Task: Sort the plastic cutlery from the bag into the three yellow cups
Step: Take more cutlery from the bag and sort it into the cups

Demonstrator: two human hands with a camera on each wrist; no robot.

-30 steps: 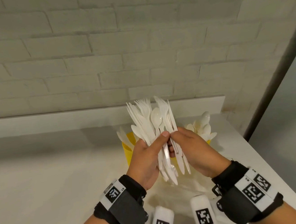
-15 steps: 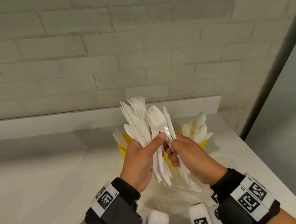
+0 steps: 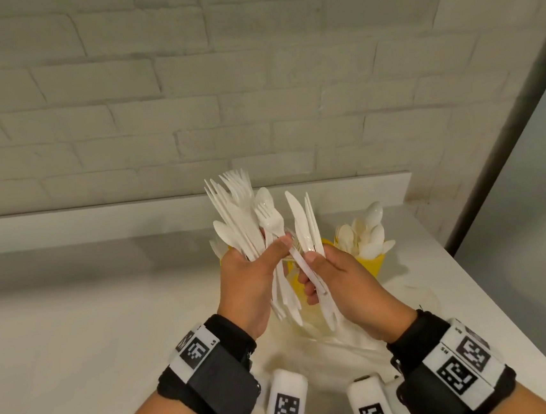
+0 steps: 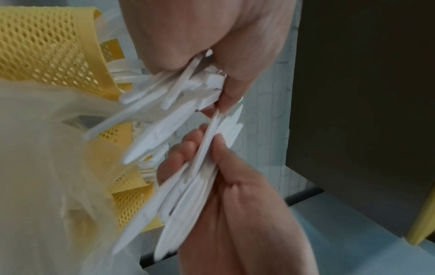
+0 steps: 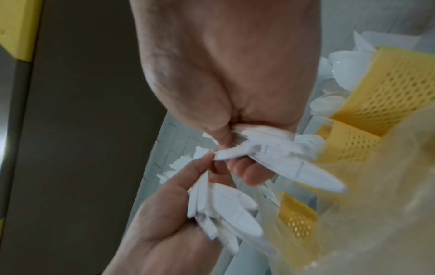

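Left hand (image 3: 245, 276) grip: clamped on mixed bundle of forks, knives, spoons (image 3: 243, 219). Right hand (image 3: 342, 283) grip: clamped on white plastic knives (image 3: 301, 224). Both held above worktop (image 3: 76, 326), in front of yellow mesh cup of spoons (image 3: 372, 260).

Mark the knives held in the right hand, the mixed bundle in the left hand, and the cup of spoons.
knives (image 3: 300, 219): head view, on the blade of the front knife.
mixed bundle (image 3: 242, 216): head view, on the fanned fork and knife heads.
cup of spoons (image 3: 372, 262): head view, on its yellow wall.
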